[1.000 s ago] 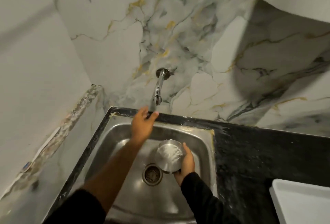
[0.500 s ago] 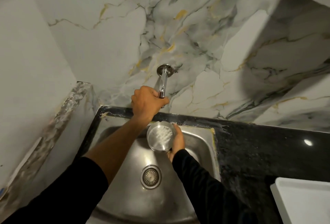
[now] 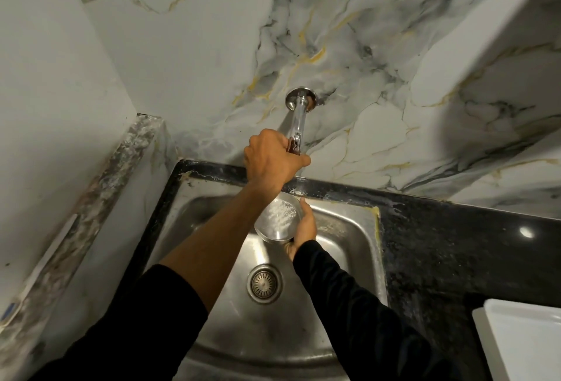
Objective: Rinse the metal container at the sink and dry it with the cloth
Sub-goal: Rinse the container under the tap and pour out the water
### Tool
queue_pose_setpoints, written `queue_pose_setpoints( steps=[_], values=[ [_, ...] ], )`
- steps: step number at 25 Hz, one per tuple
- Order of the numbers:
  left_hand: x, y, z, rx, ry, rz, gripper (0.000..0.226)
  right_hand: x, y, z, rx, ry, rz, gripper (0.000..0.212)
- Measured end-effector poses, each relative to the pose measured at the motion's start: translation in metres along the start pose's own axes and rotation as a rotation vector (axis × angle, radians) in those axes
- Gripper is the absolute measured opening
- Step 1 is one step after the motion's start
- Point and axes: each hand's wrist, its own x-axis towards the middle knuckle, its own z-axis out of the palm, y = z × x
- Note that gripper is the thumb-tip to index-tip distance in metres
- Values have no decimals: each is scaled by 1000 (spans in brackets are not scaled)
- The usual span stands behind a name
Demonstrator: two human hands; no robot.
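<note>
the left hand [image 3: 271,159] was up at the tap [image 3: 296,125] on the marble wall [image 3: 364,46], and its fingers were curled tight around the end of the tap. the right hand [image 3: 305,228] held the metal container [image 3: 277,222] over the back part of the sink [image 3: 343,228], just under the left hand. its fingers were wrapped around the side of the container, with the thumb on the rim. the container was tipped so its open top faced up, and some white stuff showed inside it. the round drain [image 3: 264,283] sat lower down in the sink. the dark desk [image 3: 455,244] ran to the right, and a white tray [image 3: 525,338] sat on it at the corner.
</note>
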Motion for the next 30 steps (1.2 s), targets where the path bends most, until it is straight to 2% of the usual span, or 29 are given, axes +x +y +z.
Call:
queue_pose_setpoints(
  steps=[4,7,10,15,21,25,30],
  values=[
    [11,-12,-11,-106,-211,7,22,1,-3,-3,-1,-9,-6,56],
    [20,-14,-20,-153,-338,-5,32,1,-6,-8,-29,-5,-17,57],
    [25,-10,-26,-133,-398,-34,43,2,-4,-13,-52,11,-5,57],
    [26,-4,-26,-75,-414,-63,53,4,0,-20,-31,9,-16,55],
    [22,-4,-25,-97,-399,-70,52,1,2,6,-39,-5,-35,49],
    [22,-4,-24,-91,-394,-89,55,5,-14,-1,12,51,-54,51],
    [24,-6,-23,-93,-394,-90,54,-3,1,-15,10,105,-14,53]
  ],
)
